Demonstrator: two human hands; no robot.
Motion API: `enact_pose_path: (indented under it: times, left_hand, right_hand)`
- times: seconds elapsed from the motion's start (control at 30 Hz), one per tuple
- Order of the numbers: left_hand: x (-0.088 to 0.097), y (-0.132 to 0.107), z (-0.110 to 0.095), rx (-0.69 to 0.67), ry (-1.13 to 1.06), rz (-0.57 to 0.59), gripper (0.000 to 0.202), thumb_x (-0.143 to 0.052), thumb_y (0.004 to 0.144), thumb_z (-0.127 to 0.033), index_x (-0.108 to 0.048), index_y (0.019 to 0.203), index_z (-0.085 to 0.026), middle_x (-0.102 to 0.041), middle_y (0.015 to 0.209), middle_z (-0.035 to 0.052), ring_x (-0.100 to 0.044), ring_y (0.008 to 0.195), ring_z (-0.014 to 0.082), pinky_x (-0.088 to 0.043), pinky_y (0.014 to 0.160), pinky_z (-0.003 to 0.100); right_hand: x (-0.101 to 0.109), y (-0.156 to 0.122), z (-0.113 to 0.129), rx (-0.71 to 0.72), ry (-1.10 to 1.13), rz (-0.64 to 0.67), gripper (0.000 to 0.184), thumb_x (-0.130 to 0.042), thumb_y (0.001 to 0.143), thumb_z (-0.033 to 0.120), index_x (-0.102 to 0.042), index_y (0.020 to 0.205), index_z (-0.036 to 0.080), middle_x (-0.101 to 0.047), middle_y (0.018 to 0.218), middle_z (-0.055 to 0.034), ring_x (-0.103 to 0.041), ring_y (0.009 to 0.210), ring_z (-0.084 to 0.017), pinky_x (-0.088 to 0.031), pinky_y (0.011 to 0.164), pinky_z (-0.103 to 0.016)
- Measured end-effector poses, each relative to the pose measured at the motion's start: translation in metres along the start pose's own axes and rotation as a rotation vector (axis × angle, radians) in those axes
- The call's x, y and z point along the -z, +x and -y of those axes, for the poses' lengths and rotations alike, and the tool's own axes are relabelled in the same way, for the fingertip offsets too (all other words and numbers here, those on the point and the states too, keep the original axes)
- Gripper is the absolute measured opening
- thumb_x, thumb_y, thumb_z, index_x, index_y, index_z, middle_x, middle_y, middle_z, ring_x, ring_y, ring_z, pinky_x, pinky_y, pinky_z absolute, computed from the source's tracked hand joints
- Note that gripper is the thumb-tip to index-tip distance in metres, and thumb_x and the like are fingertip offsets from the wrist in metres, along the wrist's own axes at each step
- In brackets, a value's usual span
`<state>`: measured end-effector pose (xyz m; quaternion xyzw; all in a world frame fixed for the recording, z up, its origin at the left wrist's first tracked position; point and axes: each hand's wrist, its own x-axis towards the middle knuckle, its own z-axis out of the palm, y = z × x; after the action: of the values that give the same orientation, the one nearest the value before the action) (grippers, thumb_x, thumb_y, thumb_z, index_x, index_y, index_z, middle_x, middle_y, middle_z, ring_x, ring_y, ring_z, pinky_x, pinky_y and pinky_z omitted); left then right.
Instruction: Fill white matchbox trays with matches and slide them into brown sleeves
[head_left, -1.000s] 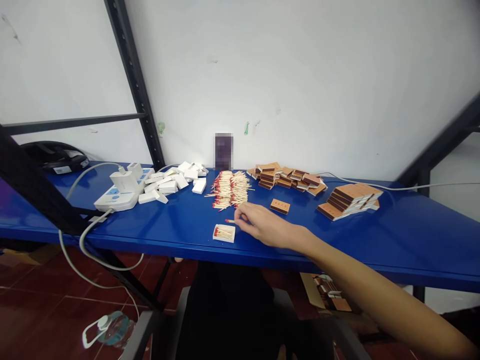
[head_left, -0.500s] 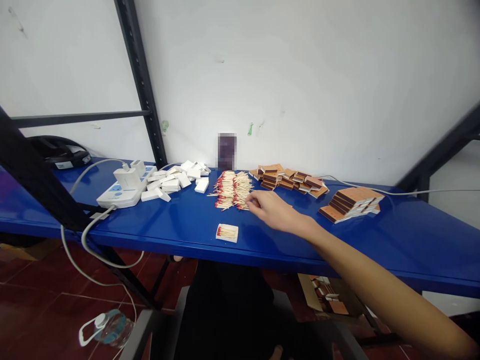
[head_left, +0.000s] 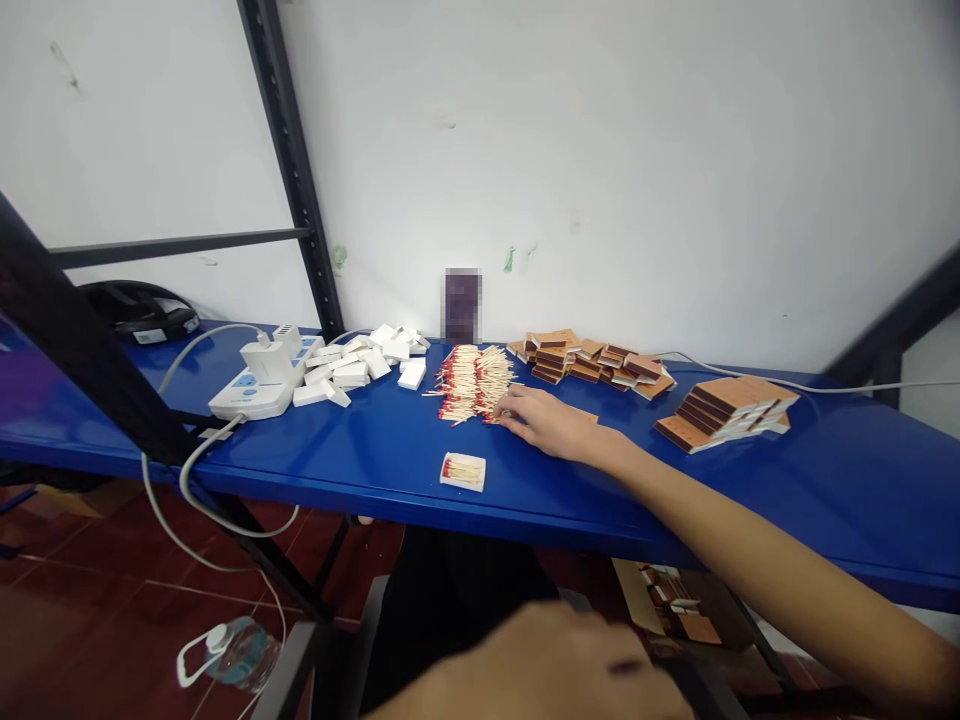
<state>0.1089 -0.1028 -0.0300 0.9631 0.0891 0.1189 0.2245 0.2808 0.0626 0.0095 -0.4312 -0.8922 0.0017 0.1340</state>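
Red-tipped wooden matches (head_left: pixel 465 469) partly fill a shallow white tray (head_left: pixel 461 487). Behind the tray, the right hand (head_left: pixel 536 418) seems to be picking from the loose match pile (head_left: pixel 469 380), fingertips bunched, their hold hidden; lifting one probably calls for a light pinch. Nearer than the tray, the left hand (head_left: pixel 532 665) blurs, grip unreadable.

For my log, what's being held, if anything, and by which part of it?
Can't tell: the right hand is at the matchstick pile, its grip unclear; the left hand is blurred.
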Motion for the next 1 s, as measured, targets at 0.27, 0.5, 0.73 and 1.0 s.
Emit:
enact_pose_path:
  times: [0.27,0.5,0.73,1.0]
  left_hand:
    - [0.133,-0.054,0.059,0.552,0.078,-0.412,0.036,-0.062,0.086,-0.04,-0.062,0.119,-0.025,-0.066,0.101,0.0029,-0.061,0.088,0.0206,-0.049,0.079,0.033]
    - [0.121,-0.067,0.097,0.615,0.097,-0.281,0.06,-0.069,0.077,-0.055,-0.06,0.129,-0.026,-0.057,0.11,0.0056,-0.059,0.099,0.0241,-0.047,0.091,0.037]
    - [0.125,-0.064,0.102,0.526,0.118,-0.275,0.031,-0.066,0.08,-0.042,-0.066,0.103,-0.021,-0.056,0.096,0.0022,-0.056,0.088,0.0195,-0.044,0.079,0.031]
    - [0.122,-0.064,0.106,0.503,0.11,-0.295,0.029,-0.067,0.079,-0.042,-0.065,0.099,-0.021,-0.057,0.092,0.0015,-0.055,0.086,0.019,-0.042,0.076,0.03]
  right_hand:
    - [-0.002,-0.001,-0.001,0.049,-0.081,-0.008,0.02,-0.035,0.101,0.024,-0.054,0.098,0.017,-0.056,0.099,-0.0104,-0.053,0.082,-0.02,-0.044,0.075,-0.033]
    - [0.02,-0.008,0.037,0.075,0.043,-0.088,0.02,-0.04,0.101,0.027,-0.057,0.095,0.018,-0.061,0.099,-0.0096,-0.054,0.09,-0.021,-0.043,0.082,-0.036]
    - [0.025,-0.004,0.078,0.093,0.203,0.12,0.012,-0.056,0.093,0.02,-0.068,0.095,0.019,-0.07,0.092,-0.0065,-0.061,0.087,-0.02,-0.045,0.08,-0.032]
    - [0.023,0.006,0.075,0.119,0.2,0.045,0.018,-0.056,0.094,0.023,-0.073,0.095,0.019,-0.073,0.093,-0.0063,-0.063,0.086,-0.019,-0.044,0.079,-0.031]
